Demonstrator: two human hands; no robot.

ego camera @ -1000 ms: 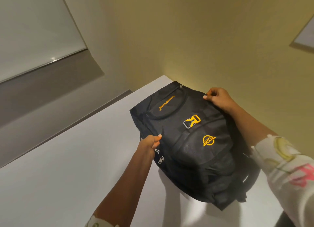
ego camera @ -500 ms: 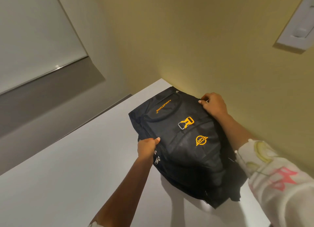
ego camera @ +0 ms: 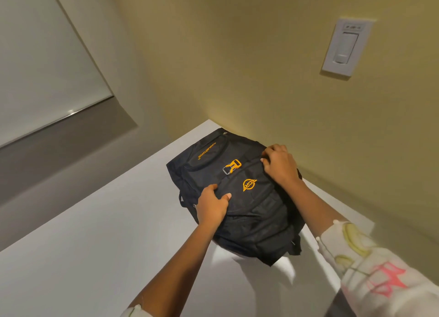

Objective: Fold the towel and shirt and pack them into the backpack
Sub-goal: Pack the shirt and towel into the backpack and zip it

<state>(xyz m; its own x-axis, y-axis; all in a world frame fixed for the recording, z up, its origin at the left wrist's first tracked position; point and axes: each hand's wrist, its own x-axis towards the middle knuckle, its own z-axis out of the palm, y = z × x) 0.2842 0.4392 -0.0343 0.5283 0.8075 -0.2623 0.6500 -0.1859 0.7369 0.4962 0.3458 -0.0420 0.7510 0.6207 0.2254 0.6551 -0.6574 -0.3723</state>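
**Listener:** Where is the bag?

**Operator:** I see a black backpack (ego camera: 256, 221) lying flat, front panel up, at the far right corner of a white table (ego camera: 95, 257). A yellow wall (ego camera: 237, 67) rises just beyond it. I cannot tell whether bag and wall touch.

**Listener:** And the hands?

**Operator:** Both are on it. The left hand (ego camera: 211, 207) sits on the bag's near left side, fingers curled into the fabric and thumb laid across the panel towards the middle. The right hand (ego camera: 280, 167) is at the far right edge, fingers bent and bunched, gripping the fabric along a seam.

**Listener:** What marks the bag?

**Operator:** There is orange lettering (ego camera: 206, 151) on the far pocket and an orange buckle (ego camera: 232, 166) in the middle. A round orange logo (ego camera: 249, 184) lies between the two hands.

**Listener:** Is anything blocking the view?

**Operator:** The right forearm crosses the bag's right side and hides that edge. The left hand covers part of the left edge, with a black strap loop (ego camera: 181, 199) showing just beside it. I cannot tell whether the zips are open.

**Listener:** What else is around?

**Operator:** A white light switch plate (ego camera: 344, 45) sits high on the wall to the right, well apart from the bag. At the far left hangs a pale blind (ego camera: 35, 67) with a grey band (ego camera: 59, 145) beneath it. A white sleeve (ego camera: 370, 269) printed in yellow and pink covers the right arm near the camera. A scrap of white cuff (ego camera: 133, 312) shows on the left arm at the bottom edge.
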